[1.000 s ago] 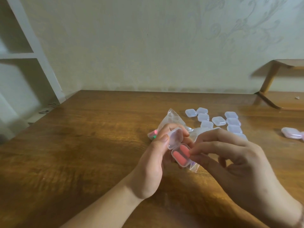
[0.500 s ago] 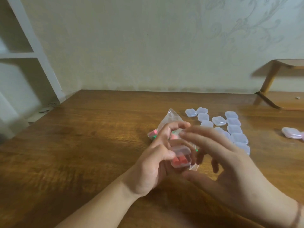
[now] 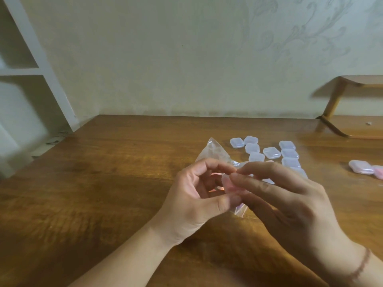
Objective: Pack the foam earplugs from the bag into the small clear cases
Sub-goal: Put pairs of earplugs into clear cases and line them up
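Observation:
My left hand (image 3: 192,195) and my right hand (image 3: 286,201) meet over the table's middle, both pinching one small clear case (image 3: 229,184) that shows pink through its plastic. The case looks closed; fingers cover most of it. The clear plastic bag (image 3: 215,153) of earplugs lies just behind and under my hands, mostly hidden. Several empty clear cases (image 3: 271,152) are scattered on the wooden table (image 3: 103,183) beyond my right hand.
Two cases with pink contents (image 3: 361,167) lie at the table's right edge. A wooden shelf bracket (image 3: 335,100) stands at the back right, and a white shelving unit (image 3: 31,69) stands at the left beside the wall.
The open case with orange-pink earplugs was folded shut in my left hand. My right hand came over it, and both hands now pinch the closed case.

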